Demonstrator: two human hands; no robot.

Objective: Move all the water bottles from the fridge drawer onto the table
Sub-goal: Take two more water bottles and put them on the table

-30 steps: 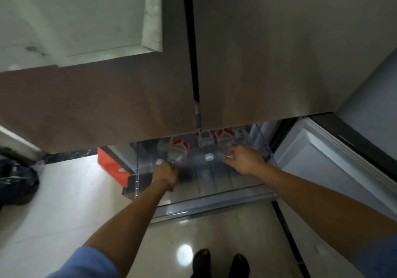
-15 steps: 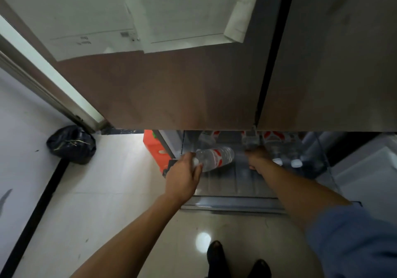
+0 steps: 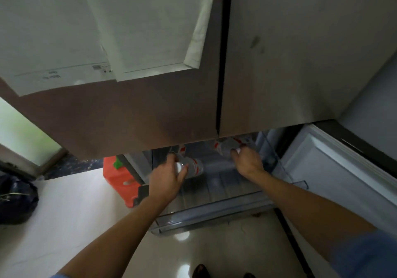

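Clear plastic at the centre, ribbed along its floor: which part is that? — Reader

Fridge drawer, pulled out over the pale floor beneath two closed brown doors. Sheets of paper hang on the left one. — Legend

Where are the water bottles? — Reader

All within the drawer's outline. First bottle lies on its side at the left, white cap toward the viewer, with a red-and-white label on its body. Second bottle is at the back right, partly under the door edge. Third bottle shows only a strip of label behind the first (the door hides the rest). — Legend

And the hands? — Reader

Left hand is wrapped round the cap end of the first bottle, thumb and fingers closed on its neck. Right hand has its fingers curled about the cap end of the second bottle. Motion blur hides whether either bottle is lifted or resting. Both forearms are bare, with a blue sleeve at the lower right. — Legend

What surrounds the drawer? — Reader

Orange-red object just beside its left wall, a dark bag on the floor well to the left, a white open door panel to the right, and dark shoes at the bottom edge. — Legend
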